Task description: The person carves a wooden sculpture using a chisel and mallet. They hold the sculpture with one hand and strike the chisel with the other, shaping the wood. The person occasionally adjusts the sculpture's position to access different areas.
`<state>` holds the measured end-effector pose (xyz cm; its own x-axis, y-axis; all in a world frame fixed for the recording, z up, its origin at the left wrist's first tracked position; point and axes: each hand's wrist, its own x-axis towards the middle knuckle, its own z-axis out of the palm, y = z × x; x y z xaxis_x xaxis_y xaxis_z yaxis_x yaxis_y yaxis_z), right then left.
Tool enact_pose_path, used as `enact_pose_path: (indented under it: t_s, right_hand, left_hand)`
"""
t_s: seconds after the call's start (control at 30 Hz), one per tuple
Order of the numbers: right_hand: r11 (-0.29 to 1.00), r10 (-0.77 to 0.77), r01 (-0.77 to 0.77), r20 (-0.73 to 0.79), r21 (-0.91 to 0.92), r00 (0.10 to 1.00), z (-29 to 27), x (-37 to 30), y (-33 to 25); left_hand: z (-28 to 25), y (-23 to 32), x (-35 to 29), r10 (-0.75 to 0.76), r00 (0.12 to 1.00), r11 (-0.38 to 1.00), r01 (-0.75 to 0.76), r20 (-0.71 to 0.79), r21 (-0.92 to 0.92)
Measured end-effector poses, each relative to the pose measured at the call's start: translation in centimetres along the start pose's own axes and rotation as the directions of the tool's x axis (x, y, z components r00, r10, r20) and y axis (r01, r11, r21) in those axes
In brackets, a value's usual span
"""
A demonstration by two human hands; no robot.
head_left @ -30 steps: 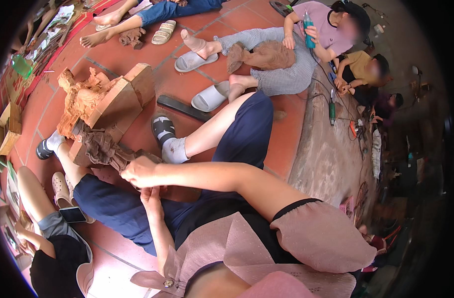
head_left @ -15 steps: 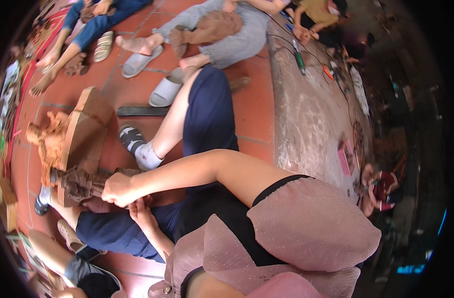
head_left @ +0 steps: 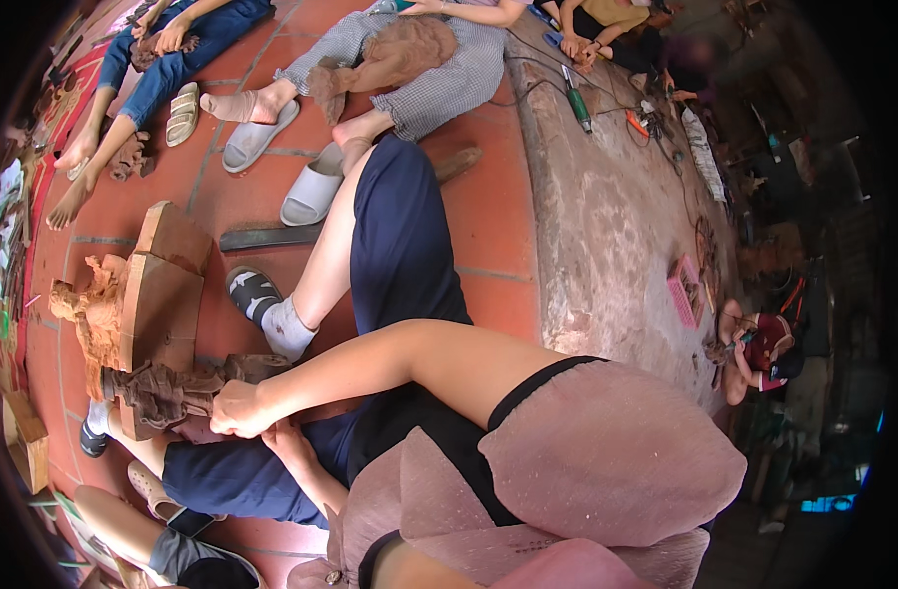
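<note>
Crosswise, the dark carving (head_left: 167, 393) lies between the person's bent legs in navy trousers (head_left: 405, 236), its long axis running nearly level from left to right, one end pointing to the left and the other to the right hand (head_left: 239, 408). Its left end shows in front of the lower part of a tan wooden block (head_left: 164, 319), whose lighter carved figure (head_left: 97, 306) faces away to the left; whether the dark carving touches the block I cannot tell. The right hand is at the dark carving's right end, its fingers curled tightly into the palm, but whether they pinch the wood or a slim tool is hidden by the hand itself. The left hand (head_left: 294, 452) sits just below the right wrist, partly covered by it; its fingertips are out of sight, so I cannot tell whether they are spread or pressed together. Just above the right hand is a brown piece (head_left: 256, 368), and it is hard to make out whether it belongs to the same carving. Fine detail on the dark carving blurs into brown folds, so which end is its top stays unclear. At the far left, a wooden box (head_left: 27, 442) fades into the lens's dark rim.
</note>
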<state>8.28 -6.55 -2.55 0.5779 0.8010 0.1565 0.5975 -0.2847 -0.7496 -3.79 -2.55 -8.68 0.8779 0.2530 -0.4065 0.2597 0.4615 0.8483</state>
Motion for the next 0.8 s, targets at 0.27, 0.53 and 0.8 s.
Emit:
enact_pose_path:
  t_s: [0.27,0.53,0.8]
  right_hand:
    - [0.994,0.028,-0.028,-0.005,-0.101,1.000,-1.2,-0.4,-1.2]
    - [0.999,-0.006,0.013,-0.158,0.043,0.987,-2.4,-0.6,0.0]
    - [1.000,0.019,-0.020,0.038,0.021,0.999,-4.4,-0.5,0.8]
  left_hand:
    - [0.2,0.5,-0.7,-0.044,0.999,0.999,0.043,0.010,0.008]
    - [0.4,1.1,-0.9,-0.028,0.999,0.999,0.029,0.039,-0.019]
    - [1.4,1.4,-1.4,-0.053,0.998,0.996,0.055,0.020,-0.072]
